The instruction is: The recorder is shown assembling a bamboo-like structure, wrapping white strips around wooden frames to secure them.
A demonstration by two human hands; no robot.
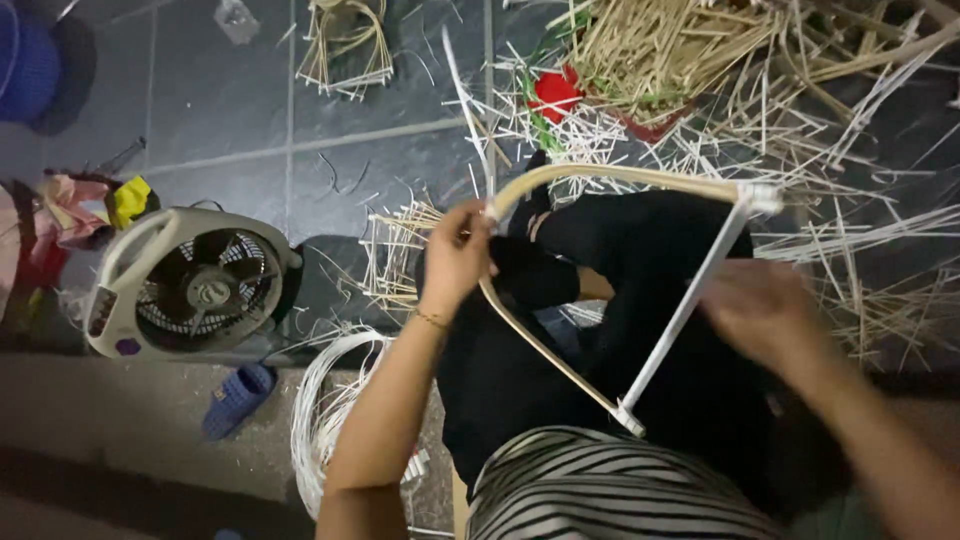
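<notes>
while i sit over the dark tiled floor [220,110], the biggest thing around me is the heap of pale split cane strips [700,60] spread across the top right, with loose slivers trailing down both sides of my black-trousered legs [640,330]. to my left stands a white round floor fan [190,285], and just below it lies a blue rubber slipper [238,398] beside a coil of white cane [325,410].

across my lap is the frame i am working on: a bent tan cane bow [610,177] arched from my left side over to the right, its far end tied to a straight white cane rod [685,305] that runs back down toward my waist, where it meets the bow's other end.

my left hand [458,255] is clenched on the bend of the bow, fingers curled round it near the top of the arch. my right hand [765,310] sits blurred just beside the white rod; i cannot tell whether it grips the rod or only brushes it.

as i judge it, doing this well means keeping the left grip firm so the curve does not spring open, bracing the frame on my thighs, and working the right hand steadily near the white binding at the corner [762,197], so the joint stays tight and square.
</notes>
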